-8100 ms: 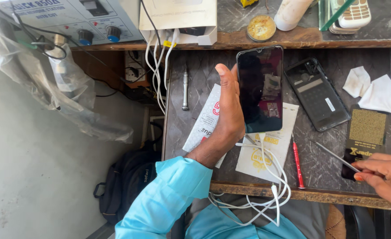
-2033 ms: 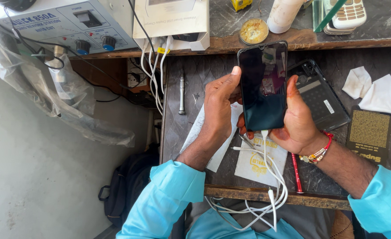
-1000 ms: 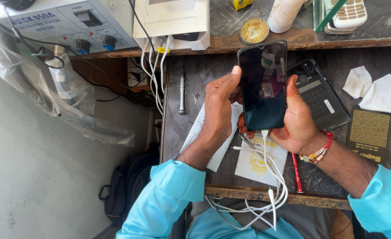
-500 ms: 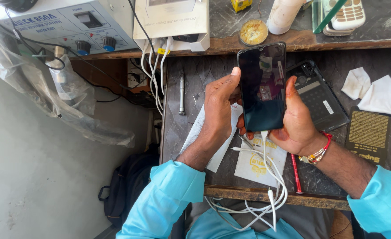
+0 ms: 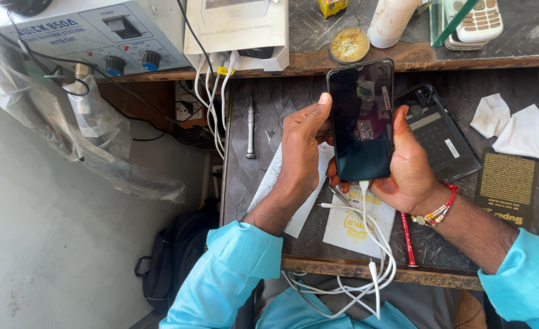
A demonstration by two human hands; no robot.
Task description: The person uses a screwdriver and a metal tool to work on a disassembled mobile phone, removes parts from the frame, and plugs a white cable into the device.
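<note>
You have a black smartphone [image 5: 362,119] held upright above the dark worktop, its long side running from near to far and its dark, switched-off glass facing up at you, mirroring some of the bench clutter. It sits just right of the scene's middle, its far end reaching almost to the edge of the raised wooden shelf. A white cable [image 5: 367,225] is plugged into its near end and drops toward you, looping with other white leads over the table's near edge.

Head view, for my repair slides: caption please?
Both hands hold a dark smartphone, white cable plugged in, above a cluttered workbench.
</note>
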